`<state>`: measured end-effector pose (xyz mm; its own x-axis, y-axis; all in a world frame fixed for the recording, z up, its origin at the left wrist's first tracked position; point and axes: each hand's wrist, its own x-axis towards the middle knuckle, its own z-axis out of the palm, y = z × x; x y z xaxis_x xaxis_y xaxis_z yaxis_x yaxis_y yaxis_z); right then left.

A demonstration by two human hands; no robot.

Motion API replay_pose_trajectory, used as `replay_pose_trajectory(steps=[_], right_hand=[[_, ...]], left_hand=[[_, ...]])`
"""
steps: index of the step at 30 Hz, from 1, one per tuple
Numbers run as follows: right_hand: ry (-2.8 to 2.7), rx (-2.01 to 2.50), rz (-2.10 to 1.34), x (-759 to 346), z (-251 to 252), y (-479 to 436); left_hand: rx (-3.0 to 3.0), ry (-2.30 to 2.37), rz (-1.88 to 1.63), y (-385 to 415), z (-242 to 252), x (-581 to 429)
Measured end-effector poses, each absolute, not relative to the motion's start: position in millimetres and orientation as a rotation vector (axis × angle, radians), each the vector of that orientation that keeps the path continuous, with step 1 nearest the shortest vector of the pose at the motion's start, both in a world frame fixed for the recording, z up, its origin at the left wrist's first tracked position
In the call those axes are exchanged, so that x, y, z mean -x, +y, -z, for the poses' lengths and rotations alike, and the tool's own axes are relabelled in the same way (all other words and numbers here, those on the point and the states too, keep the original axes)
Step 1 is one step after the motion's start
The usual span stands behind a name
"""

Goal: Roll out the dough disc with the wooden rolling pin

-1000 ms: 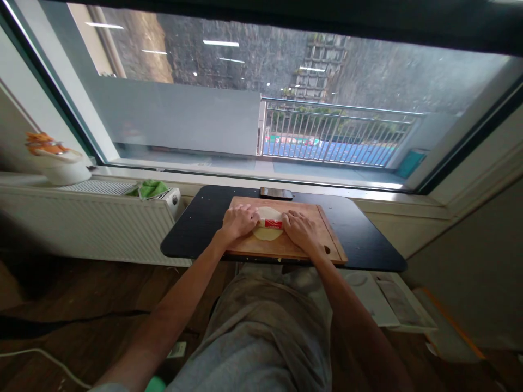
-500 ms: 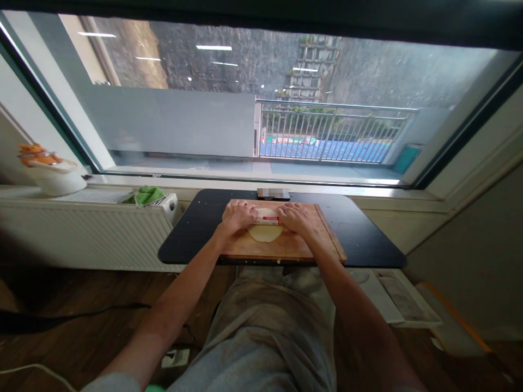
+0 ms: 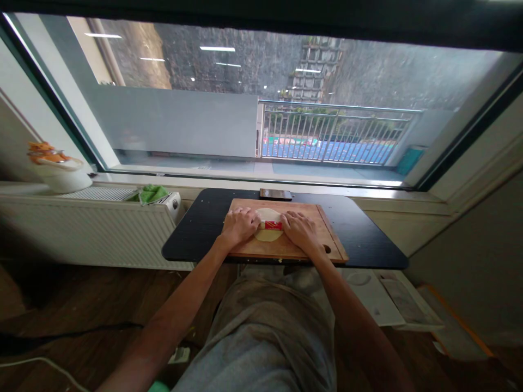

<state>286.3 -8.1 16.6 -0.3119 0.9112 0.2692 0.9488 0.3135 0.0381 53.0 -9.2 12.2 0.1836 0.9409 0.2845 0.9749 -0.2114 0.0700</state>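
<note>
A flattened round of pale dough [image 3: 268, 236] lies on a wooden cutting board [image 3: 286, 251]. Across its middle rests a short rolling pin [image 3: 273, 225] with a red and white label. My left hand [image 3: 242, 223] is closed over the pin's left end, fingers curled down. Over the right end bends my right hand [image 3: 300, 226], also closed on it. Both ends of the pin are hidden under my fingers. Dough shows on the far and near sides of the pin.
The board sits on a black table [image 3: 363, 234] below a large window. A dark phone-like slab [image 3: 275, 194] lies behind the board. To the left is a white radiator [image 3: 90, 234] with a green cloth [image 3: 152, 193] on it. Small crumbs dot the table.
Both hands have drawn the rolling pin a little toward me over the dough. The pin has turned, with more red of its label showing. The view has shifted slightly.
</note>
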Motion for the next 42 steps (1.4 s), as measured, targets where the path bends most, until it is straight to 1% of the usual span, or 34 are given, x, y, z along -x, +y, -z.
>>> replay_pose_trajectory(steps=[10,17,21,24,29,37,42], right_hand=[[-2.637,1.609,0.401,-285.7,-25.6,29.2],[-2.568,1.667,0.396,-283.3,-24.5,20.4],[-2.374,1.748,0.276,-282.6,-19.7,-3.6],[-2.345,1.735,0.233,-281.8,-19.0,-14.9],[-2.346,1.754,0.276,-279.7,-22.7,-13.0],[-2.583,1.637,0.438,-281.8,-25.0,20.1],[-2.532,1.669,0.41,-281.4,-22.0,13.3]], left_hand=[[2.318,-1.969,0.281,16.5,-26.9,-56.9],[2.334,-1.92,0.314,10.5,-19.4,-56.0],[2.325,-1.924,0.391,-11.0,-16.9,-57.3],[2.344,-1.909,0.435,-20.8,-15.9,-57.5],[2.365,-1.893,0.422,-12.2,-15.5,-55.4],[2.395,-1.9,0.272,20.5,-21.5,-54.6],[2.397,-1.878,0.334,9.1,-21.1,-54.3]])
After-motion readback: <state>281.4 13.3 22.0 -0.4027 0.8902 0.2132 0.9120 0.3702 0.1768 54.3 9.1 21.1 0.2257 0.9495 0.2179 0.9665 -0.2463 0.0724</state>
